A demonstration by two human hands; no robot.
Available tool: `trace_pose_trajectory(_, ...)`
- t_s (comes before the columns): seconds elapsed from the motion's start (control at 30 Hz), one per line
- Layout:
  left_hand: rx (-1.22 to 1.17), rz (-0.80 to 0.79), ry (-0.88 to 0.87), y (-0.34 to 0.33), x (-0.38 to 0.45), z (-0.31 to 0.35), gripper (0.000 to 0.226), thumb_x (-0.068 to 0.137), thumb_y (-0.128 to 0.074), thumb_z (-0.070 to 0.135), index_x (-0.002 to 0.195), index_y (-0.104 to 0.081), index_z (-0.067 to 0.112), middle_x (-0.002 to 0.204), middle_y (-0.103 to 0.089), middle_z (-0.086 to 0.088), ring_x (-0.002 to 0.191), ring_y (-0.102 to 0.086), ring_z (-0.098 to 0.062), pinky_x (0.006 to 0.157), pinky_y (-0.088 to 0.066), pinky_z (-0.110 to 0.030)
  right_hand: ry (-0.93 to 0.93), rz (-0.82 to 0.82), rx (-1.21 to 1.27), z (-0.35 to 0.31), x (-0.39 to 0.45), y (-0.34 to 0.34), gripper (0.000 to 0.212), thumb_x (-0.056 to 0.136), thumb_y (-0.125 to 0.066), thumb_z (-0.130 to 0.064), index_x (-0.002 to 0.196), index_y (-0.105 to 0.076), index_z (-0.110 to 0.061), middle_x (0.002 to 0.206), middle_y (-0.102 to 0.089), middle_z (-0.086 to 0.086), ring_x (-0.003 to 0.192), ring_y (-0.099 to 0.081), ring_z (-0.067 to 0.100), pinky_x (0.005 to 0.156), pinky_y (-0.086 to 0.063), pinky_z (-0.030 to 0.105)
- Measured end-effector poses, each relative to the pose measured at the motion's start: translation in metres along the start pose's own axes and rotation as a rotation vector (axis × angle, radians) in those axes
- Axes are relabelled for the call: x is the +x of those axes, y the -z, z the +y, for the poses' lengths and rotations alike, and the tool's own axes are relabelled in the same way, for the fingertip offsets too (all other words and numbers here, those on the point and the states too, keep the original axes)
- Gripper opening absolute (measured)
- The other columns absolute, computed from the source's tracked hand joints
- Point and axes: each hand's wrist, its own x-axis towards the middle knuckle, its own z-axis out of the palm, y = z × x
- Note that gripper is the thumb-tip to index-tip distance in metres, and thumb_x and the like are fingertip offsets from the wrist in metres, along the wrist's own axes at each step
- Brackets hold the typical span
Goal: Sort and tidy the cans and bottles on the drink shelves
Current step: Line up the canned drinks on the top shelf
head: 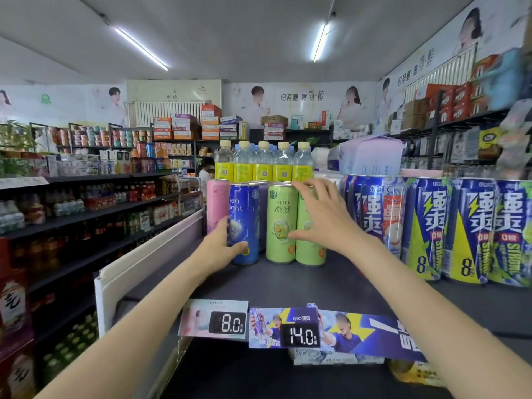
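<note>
On the dark top shelf [288,283] stand slim cans: a pink can [217,205], a blue RIO light can [244,214] and two green cans [280,223]. My left hand [221,246] wraps the lower part of the blue can. My right hand [322,217] is spread, fingers on the top and side of the right green can [309,243], partly hiding it. Behind them stands a row of clear bottles with yellow labels [263,165].
Large blue-and-yellow cans [431,226] fill the shelf's right side. Price tags [227,323] hang on the front edge. A white divider panel [149,254] bounds the shelf on the left. Stocked aisles run at left; a person stands far back.
</note>
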Motion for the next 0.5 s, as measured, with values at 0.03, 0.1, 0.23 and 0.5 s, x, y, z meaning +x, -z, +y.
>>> trace_pose_trajectory(0.03, 0.011, -0.009, -0.008, -0.004, 0.003, 0.000, 0.057, 0.084, -0.065, 0.009, 0.133, -0.037, 0.013, 0.120, -0.059, -0.003, 0.104, -0.060, -0.020, 0.100, -0.043, -0.038, 0.008, 0.021, 0.015, 0.001, 0.000, -0.003, 0.101, 0.069, -0.074, -0.052, 0.147, -0.016, -0.024, 0.148, -0.018, 0.002, 0.139, -0.008, 0.024, 0.115, -0.013, 0.048)
trace_pose_trajectory(0.1, 0.024, -0.018, -0.026, -0.009, 0.006, -0.001, 0.056, 0.085, -0.064, 0.010, 0.133, -0.036, 0.012, 0.118, -0.060, -0.003, 0.105, -0.060, -0.020, 0.102, -0.042, -0.039, 0.008, 0.042, 0.041, 0.002, 0.003, -0.006, 0.101, 0.068, -0.072, -0.056, 0.147, -0.018, -0.023, 0.146, -0.020, 0.002, 0.138, -0.008, 0.024, 0.114, -0.014, 0.045)
trace_pose_trajectory(0.23, 0.024, -0.008, -0.014, -0.010, 0.008, 0.000, 0.063, 0.083, -0.067, 0.013, 0.136, -0.033, 0.010, 0.117, -0.055, 0.001, 0.113, -0.056, -0.020, 0.104, -0.040, -0.037, -0.002, 0.113, 0.048, 0.000, 0.006, -0.013, 0.098, 0.068, -0.071, -0.059, 0.145, -0.023, -0.020, 0.143, -0.025, 0.004, 0.135, -0.013, 0.025, 0.114, -0.016, 0.041)
trace_pose_trajectory(0.5, 0.185, 0.074, 0.046, -0.019, 0.009, 0.015, 0.062, 0.079, -0.072, 0.021, 0.127, -0.036, 0.006, 0.128, -0.054, -0.009, 0.114, -0.053, -0.024, 0.097, -0.042, -0.034, -0.010, 0.140, -0.012, 0.000, 0.007, -0.018, 0.100, 0.066, -0.075, -0.055, 0.143, -0.024, -0.017, 0.142, -0.024, 0.006, 0.135, -0.013, 0.027, 0.115, -0.014, 0.040)
